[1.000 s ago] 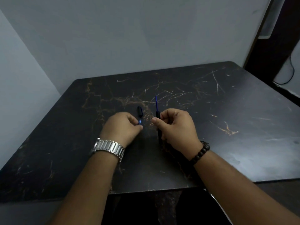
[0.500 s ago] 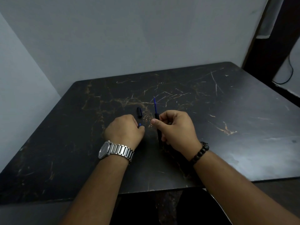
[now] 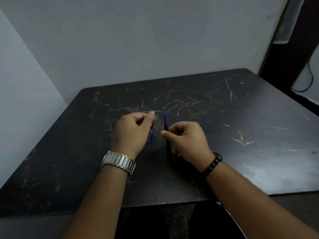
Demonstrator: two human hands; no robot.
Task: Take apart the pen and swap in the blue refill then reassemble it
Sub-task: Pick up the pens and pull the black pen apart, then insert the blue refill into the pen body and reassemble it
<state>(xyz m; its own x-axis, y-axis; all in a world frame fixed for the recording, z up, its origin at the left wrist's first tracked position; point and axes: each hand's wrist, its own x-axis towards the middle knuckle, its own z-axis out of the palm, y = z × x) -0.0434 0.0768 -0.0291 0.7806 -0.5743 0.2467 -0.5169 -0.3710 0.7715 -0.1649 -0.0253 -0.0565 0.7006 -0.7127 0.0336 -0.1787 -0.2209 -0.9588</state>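
My right hand grips the black pen barrel upright over the dark marble table. The thin blue refill sticks up out of the barrel's top. A second small blue tip peeks out behind my right fingers. To the left, my left hand is curled with its fingertips reaching forward. A small blue pen piece shows at the palm side of my left hand. The small black cap that lay on the table is hidden under my left fingers.
Grey walls close off the table at the back and on the left. A dark door frame and a black cable are at the far right. The table's near edge runs just in front of my forearms.
My left hand has moved forward and up, so its fingers now cover the spot where the black cap lay. My right hand has kept the barrel and refill almost still.
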